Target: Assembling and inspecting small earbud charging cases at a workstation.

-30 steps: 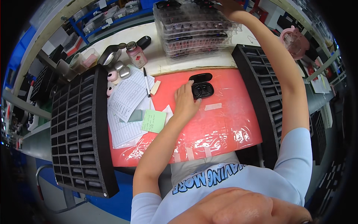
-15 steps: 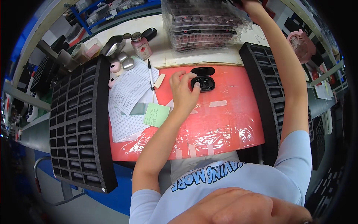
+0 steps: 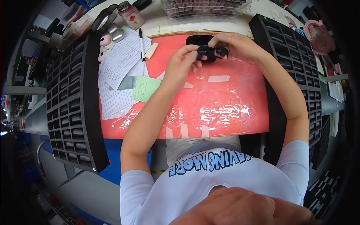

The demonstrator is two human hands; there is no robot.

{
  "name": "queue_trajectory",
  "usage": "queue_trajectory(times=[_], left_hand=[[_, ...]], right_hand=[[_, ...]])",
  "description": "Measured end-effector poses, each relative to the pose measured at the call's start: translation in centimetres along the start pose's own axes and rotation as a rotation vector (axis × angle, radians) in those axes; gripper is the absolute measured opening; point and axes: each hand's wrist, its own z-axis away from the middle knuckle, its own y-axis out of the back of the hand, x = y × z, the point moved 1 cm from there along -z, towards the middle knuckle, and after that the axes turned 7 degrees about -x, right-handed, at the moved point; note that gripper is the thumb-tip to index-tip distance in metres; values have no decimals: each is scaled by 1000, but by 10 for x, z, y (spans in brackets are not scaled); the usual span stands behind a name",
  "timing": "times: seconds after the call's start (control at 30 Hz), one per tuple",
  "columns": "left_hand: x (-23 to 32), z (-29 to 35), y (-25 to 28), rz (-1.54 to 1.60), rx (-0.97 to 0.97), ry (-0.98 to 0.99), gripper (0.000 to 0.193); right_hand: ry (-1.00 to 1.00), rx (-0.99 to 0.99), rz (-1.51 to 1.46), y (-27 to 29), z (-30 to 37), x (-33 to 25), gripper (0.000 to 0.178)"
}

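Basically, left hand (image 3: 180, 63) was at the open black case (image 3: 200, 40), upper centre of frame, grip unclear; right hand (image 3: 240, 47) pinched a small black piece (image 3: 221, 51). Both looked light, stiff, probably slick to me: edge holds best. Red mat (image 3: 242, 95) underneath.

Workbench (image 3: 260, 8) bright, even; light apparently overhead. White glare streaks across glossy red mat (image 3: 240, 88), strongest toward near edge. Black piece (image 3: 221, 52) in right hand (image 3: 237, 45) reads dark, detail lost. Foam tray (image 3: 98, 108) bows with fisheye; corners black out.
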Motion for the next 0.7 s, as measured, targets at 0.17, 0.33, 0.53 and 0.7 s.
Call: queue_trajectory(times=[0.17,0.33,0.53,0.7], left_hand=[[-4,1,7,280,-17,64,22],[-4,1,10,371,-60,76,26],[2,-1,6,416,-24,75,33],[14,1,1,127,85,-7,43]], right_hand=[[51,-52,-329,13,-6,15,26],[45,-128,-373,11,-9,17,27],[181,99,-45,7,-12,23,26],[92,267,444,-2,-16,30,27]])
